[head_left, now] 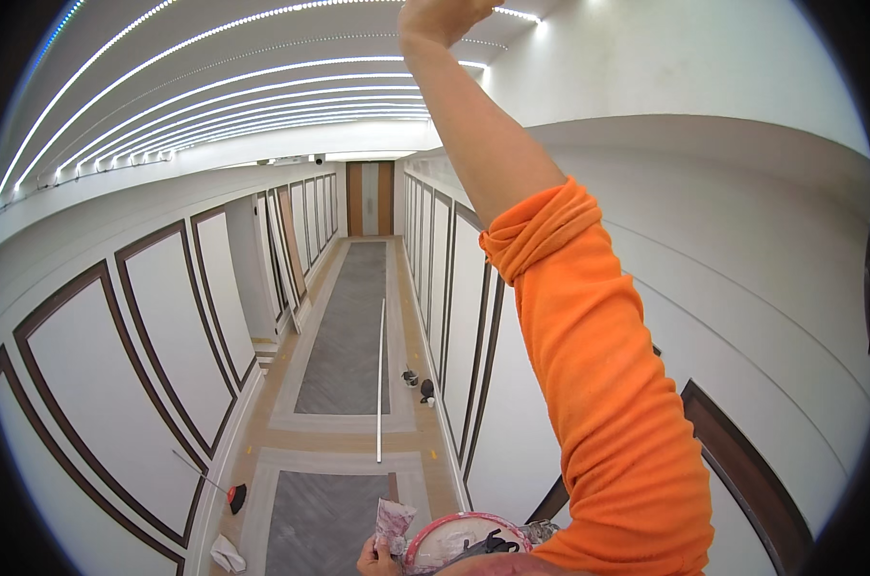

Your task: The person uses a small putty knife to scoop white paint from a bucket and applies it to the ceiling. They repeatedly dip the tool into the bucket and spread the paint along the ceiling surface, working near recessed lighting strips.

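At the lower edge of the head view, the left hand (377, 557) is closed around the rim of a round pan (459, 542), white inside with a pinkish edge, and also pinches a crumpled scrap of spattered paper or cloth (393, 525) that stands up beside the pan; a dark tool or strap (488, 547) lies across the pan's contents, which look like white filler or plaster. Rising from beside the pan, the right arm in a rolled orange sleeve (598, 384) stretches overhead; the right hand (445, 14) meets the top edge of the frame at the white ceiling (646, 58), partly cut off, so whether it is open or gripping anything cannot be told. Judged from this pose, the step in hand is work on the upper wall or ceiling surface from an elevated stance, with material held ready below; the next move would call for a steady reach and a level pan. Below, on the corridor floor, lie a long pale strip (381, 379), a red-headed tool with a thin handle (235, 496), a white rag (227, 555) and small dark objects (418, 384) near the right-hand panelled wall (454, 307). Farthest off, wooden doors (370, 198) close the corridor under rows of strip lights (262, 86)
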`<control>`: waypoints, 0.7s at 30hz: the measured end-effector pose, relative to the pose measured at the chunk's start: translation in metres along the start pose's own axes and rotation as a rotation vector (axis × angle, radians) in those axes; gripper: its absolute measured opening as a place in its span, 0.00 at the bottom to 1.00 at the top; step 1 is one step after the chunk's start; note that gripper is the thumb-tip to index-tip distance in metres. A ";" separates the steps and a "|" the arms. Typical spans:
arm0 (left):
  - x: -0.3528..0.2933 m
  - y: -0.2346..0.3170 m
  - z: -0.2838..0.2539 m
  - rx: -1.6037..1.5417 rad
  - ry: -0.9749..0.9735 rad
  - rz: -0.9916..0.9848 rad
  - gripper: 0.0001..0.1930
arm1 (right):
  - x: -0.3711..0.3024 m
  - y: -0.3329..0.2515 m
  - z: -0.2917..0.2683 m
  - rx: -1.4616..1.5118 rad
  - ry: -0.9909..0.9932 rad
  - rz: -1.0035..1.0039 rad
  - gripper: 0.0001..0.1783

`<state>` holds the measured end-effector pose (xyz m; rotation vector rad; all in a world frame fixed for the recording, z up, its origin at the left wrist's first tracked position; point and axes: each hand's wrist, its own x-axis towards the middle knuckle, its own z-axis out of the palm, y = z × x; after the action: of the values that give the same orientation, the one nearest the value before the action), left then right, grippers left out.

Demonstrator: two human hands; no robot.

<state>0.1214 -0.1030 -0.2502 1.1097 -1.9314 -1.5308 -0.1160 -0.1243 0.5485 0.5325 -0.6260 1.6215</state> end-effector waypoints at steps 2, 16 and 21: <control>-0.002 -0.006 -0.001 -0.042 0.030 0.031 0.24 | -0.016 0.006 0.005 0.013 -0.019 0.005 0.22; -0.005 0.003 -0.004 0.032 -0.007 0.087 0.25 | 0.027 0.048 -0.039 0.016 0.100 0.019 0.22; -0.008 -0.002 -0.006 0.226 0.004 0.223 0.26 | 0.033 0.034 -0.025 0.024 0.087 0.037 0.22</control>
<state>0.1313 -0.1006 -0.2494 0.9444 -2.1836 -1.2153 -0.1542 -0.0868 0.5485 0.4679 -0.5548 1.6795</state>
